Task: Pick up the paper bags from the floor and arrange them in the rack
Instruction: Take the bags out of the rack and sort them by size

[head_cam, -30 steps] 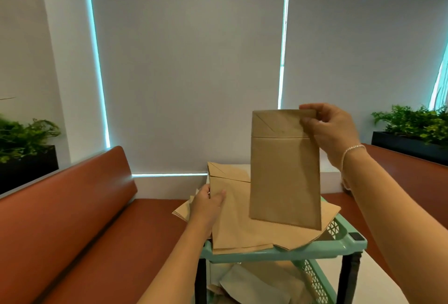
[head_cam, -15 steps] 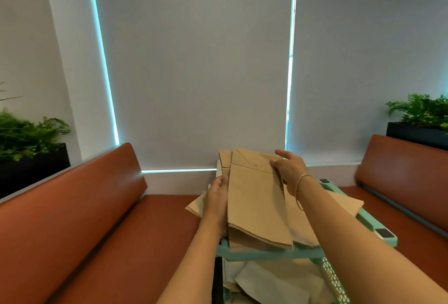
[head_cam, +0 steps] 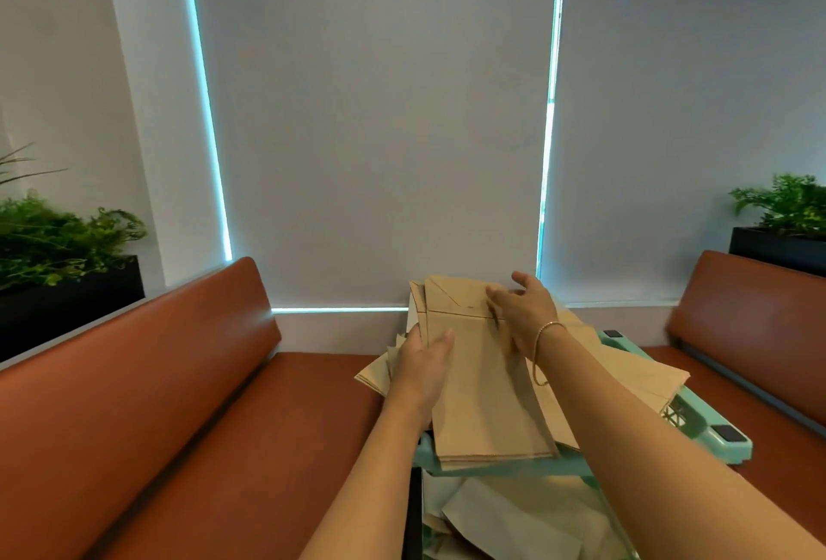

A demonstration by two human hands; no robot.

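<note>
Head view: left hand (head_cam: 422, 369) grips flat paper bag (head_cam: 480, 385) lengthwise away; right hand (head_cam: 523, 313) open

Top bag (head_cam: 482, 385): flat brown kraft paper, folded bottom flap at far end, open end toward camera, lying lengthwise on the pile. Pile (head_cam: 625, 374) of similar flat brown bags under it, fanned out unevenly, corners sticking out L and R past the rack edge. Rack (head_cam: 710, 430): mint-green plastic, mesh tray, dark posts. Top tier carries the pile; lower tier holds more crumpled paper, details unclear.
</note>
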